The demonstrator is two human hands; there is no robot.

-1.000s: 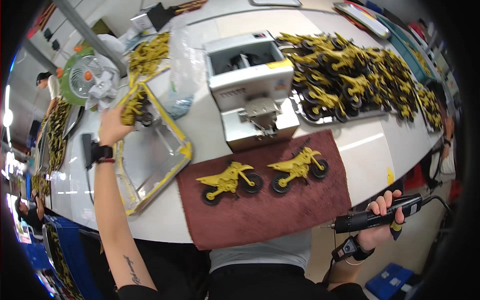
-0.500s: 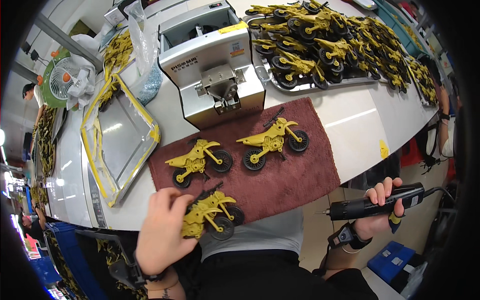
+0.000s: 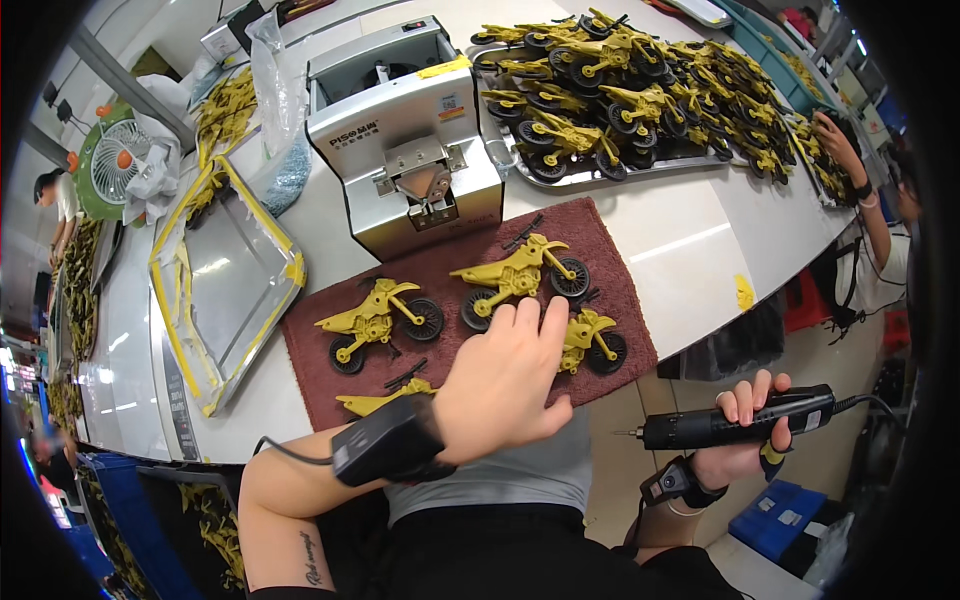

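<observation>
My left hand (image 3: 503, 378) lies over a yellow toy motorcycle (image 3: 588, 342) at the near edge of a maroon cloth (image 3: 610, 255), fingers on its frame. A black handlebar piece and a yellow part (image 3: 385, 400) show beside my wrist. Two more yellow toy motorcycles with black wheels lie on the cloth, one at the left (image 3: 378, 319) and one in the middle (image 3: 520, 275). My right hand (image 3: 742, 440) holds a black electric screwdriver (image 3: 732, 427) off the table edge, bit pointing left.
A grey screw-feeder machine (image 3: 400, 135) stands behind the cloth. A tray heaped with several yellow motorcycles (image 3: 620, 85) is at the back right, where another person's hand (image 3: 832, 135) reaches. An empty metal tray with yellow tape (image 3: 225, 275) lies to the left, a small fan (image 3: 115, 165) beyond.
My left hand brought a yellow motorcycle from the left tray area down onto the near edge of the cloth and slid it right. The right hand with the screwdriver stayed low at the right.
</observation>
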